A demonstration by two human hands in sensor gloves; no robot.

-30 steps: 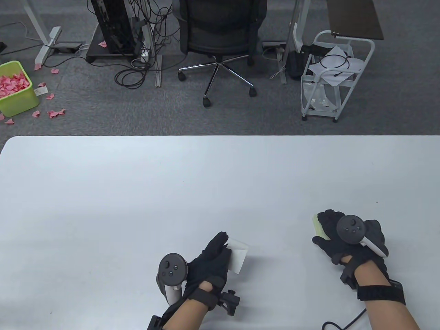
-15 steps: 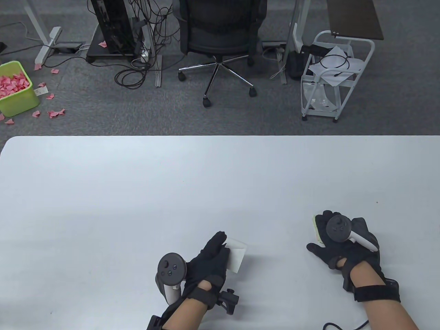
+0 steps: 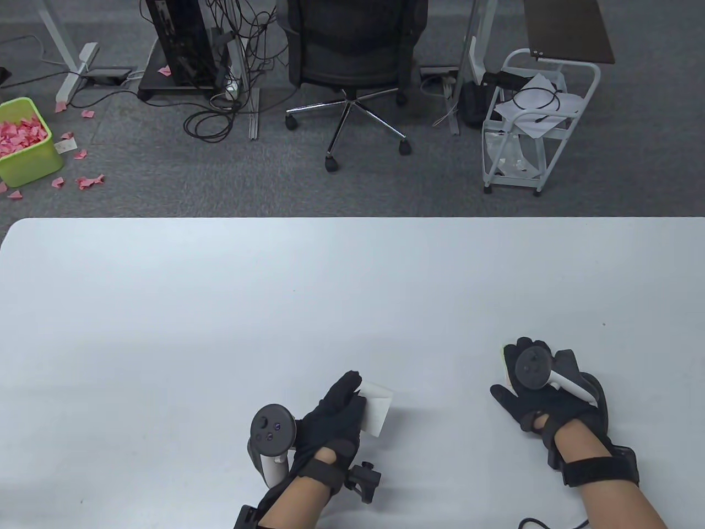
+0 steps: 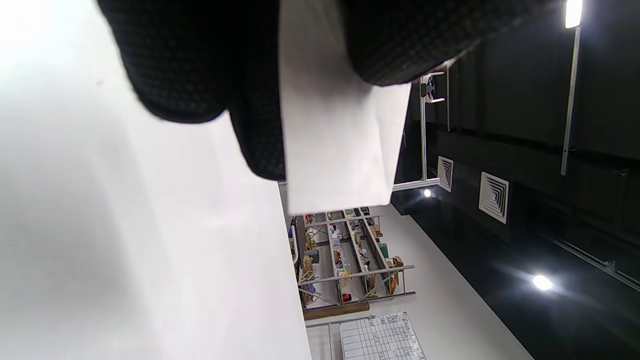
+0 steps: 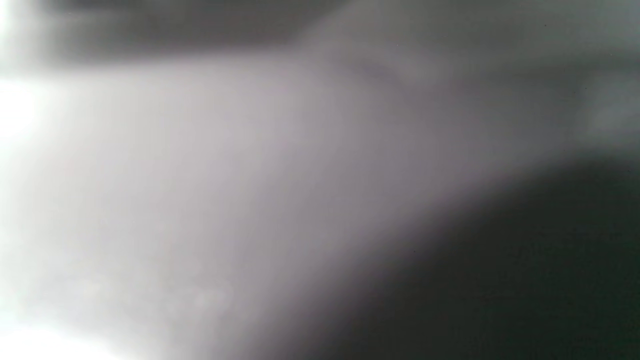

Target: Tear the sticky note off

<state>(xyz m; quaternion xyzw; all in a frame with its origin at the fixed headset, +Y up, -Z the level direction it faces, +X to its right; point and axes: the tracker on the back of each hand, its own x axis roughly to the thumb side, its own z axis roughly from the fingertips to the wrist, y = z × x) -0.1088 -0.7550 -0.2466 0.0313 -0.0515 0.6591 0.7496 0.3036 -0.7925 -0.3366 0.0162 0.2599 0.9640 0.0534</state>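
My left hand (image 3: 336,410) pinches a single pale sticky note (image 3: 378,409) and holds it upright just above the white table (image 3: 220,308). In the left wrist view the note (image 4: 340,130) hangs between my gloved fingers (image 4: 190,65). My right hand (image 3: 537,386) lies palm down on the pale yellow sticky note pad (image 3: 505,361) at the table's front right, covering most of it; only the pad's left edge shows. The right wrist view is a grey blur and shows nothing of the pad.
Beyond the table's far edge stand an office chair (image 3: 352,60), a white wire cart (image 3: 531,121) and a green bin (image 3: 25,143) of pink paper scraps on the carpet. A cable (image 3: 545,521) runs by my right forearm.
My right hand has rolled flatter onto the pad and drawn slightly back toward me, hiding more of it. My left hand and the note have barely moved.
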